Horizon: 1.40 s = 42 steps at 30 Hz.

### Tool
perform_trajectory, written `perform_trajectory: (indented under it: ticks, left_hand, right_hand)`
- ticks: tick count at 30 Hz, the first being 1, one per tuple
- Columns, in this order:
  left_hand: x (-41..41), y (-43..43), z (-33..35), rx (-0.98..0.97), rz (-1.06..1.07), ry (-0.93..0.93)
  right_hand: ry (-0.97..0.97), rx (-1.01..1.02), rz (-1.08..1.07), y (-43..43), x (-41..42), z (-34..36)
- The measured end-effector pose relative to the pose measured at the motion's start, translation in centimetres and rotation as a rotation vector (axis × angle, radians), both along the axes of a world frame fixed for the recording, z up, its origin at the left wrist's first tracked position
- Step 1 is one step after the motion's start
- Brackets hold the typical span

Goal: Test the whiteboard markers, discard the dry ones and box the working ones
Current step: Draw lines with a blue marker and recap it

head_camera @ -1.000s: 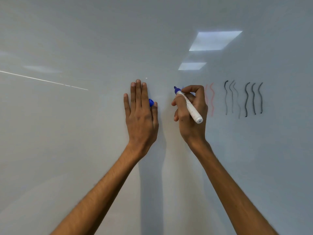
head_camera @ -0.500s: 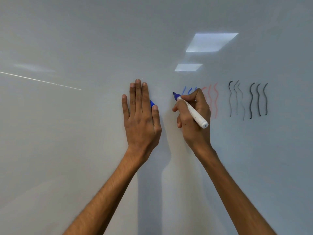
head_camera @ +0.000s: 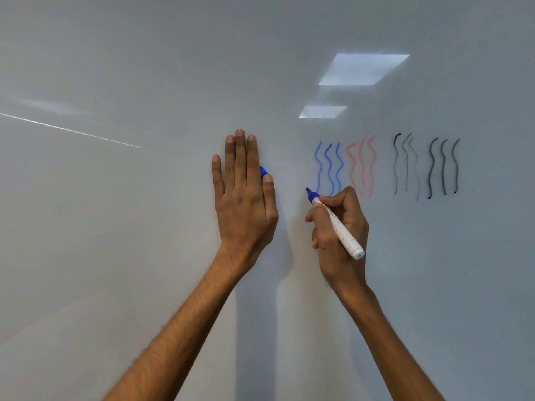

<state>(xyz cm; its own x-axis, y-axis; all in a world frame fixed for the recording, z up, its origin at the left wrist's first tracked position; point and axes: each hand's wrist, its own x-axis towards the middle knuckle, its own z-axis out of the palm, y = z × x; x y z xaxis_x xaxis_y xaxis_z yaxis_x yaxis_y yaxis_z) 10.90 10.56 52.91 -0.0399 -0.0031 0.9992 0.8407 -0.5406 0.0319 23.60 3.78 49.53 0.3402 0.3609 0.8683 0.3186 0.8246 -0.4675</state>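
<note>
Blue wavy lines (head_camera: 329,169), three; one marker (head_camera: 339,228)

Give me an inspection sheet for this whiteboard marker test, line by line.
Surface: whiteboard, glossy, fills the view.
Job's things: blue marker, uncapped, white barrel; a blue piece, probably its cap, peeks out beside the left thumb. Marks on the board: three blue wavy lines, three faint red lines, six black lines, the left three thinner.
Clutter: nothing seen.
Hands: left hand flat on the board, fingers straight; right hand grips the marker, its tip near the foot of the blue lines.
Cables: nothing seen.
Surroundings: ceiling light reflections on the board; no box or bin in view.
</note>
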Motion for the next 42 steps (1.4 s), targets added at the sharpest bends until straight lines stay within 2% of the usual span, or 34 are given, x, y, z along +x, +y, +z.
perform_trajectory:
  ticks: [11,18,25,31,35,42]
  left_hand:
    - [-0.1,-0.1,-0.4,-0.002,-0.002,0.004]
    - [-0.1,0.0,-0.5,-0.004,0.007,0.012]
    - [-0.1,0.3,-0.7,-0.014,0.022,0.009]
    - [-0.2,0.2,-0.7,-0.004,0.022,0.013]
    - [-0.1,0.2,-0.8,-0.003,0.026,0.007]
    - [-0.2,0.2,-1.0,-0.01,0.02,0.006]
  right_hand:
    - [0.007,-0.05,-0.054,-0.8,-0.3,-1.9]
    - [0.017,0.092,-0.025,-1.8,-0.9,2.3]
    - [-0.023,0.136,-0.095,1.4,-1.1,5.9]
    - [-0.118,0.197,-0.157,1.9,-1.0,3.8]
    - [-0.046,0.174,-0.17,1.8,-0.2,2.4]
    - [-0.065,0.134,-0.176,1.2,-0.6,-0.9]
